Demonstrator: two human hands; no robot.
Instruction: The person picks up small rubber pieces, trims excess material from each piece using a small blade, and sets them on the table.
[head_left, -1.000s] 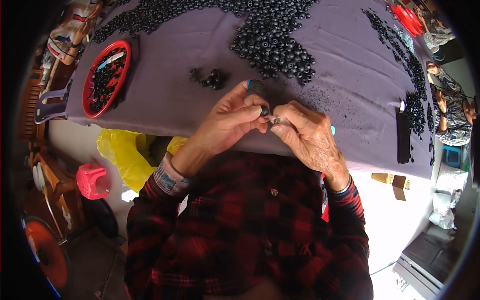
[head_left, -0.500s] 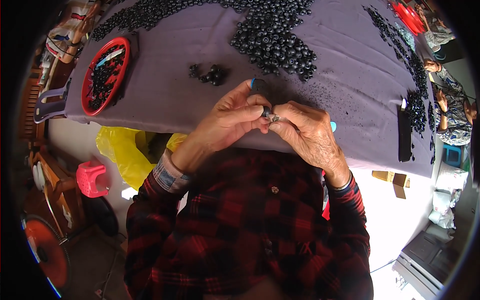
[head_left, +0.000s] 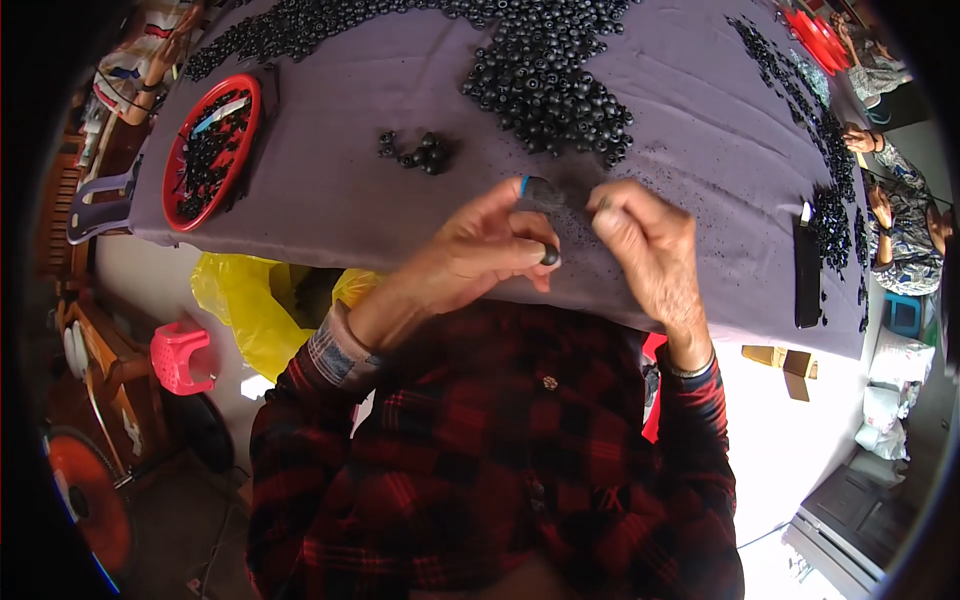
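My left hand [head_left: 470, 245] is closed, with a small black round piece [head_left: 550, 255] pinched between thumb and fingers. A dark finger cover with a blue rim [head_left: 541, 192] sits on its raised index finger. Apart from it, to the right, my right hand [head_left: 648, 245] has thumb and forefinger pressed together on something tiny that I cannot make out. Just beyond both hands lies a big heap of black round pieces [head_left: 550, 90], many with a hole showing. A small cluster of similar pieces [head_left: 428, 152] rests farther left on the purple-grey cloth [head_left: 340, 180].
At the left edge of the table is a red basin [head_left: 254, 120] with black bits and a light-handled tool. A long black case [head_left: 807, 270] lies at the right, beside scattered black scraps [head_left: 832, 215]. Other people's hands [head_left: 880, 205] show at the far right. A yellow bag [head_left: 235, 310] hangs below.
My hands have drawn apart. The right hand has moved right and slightly away from the left, which keeps the black piece and has barely shifted.
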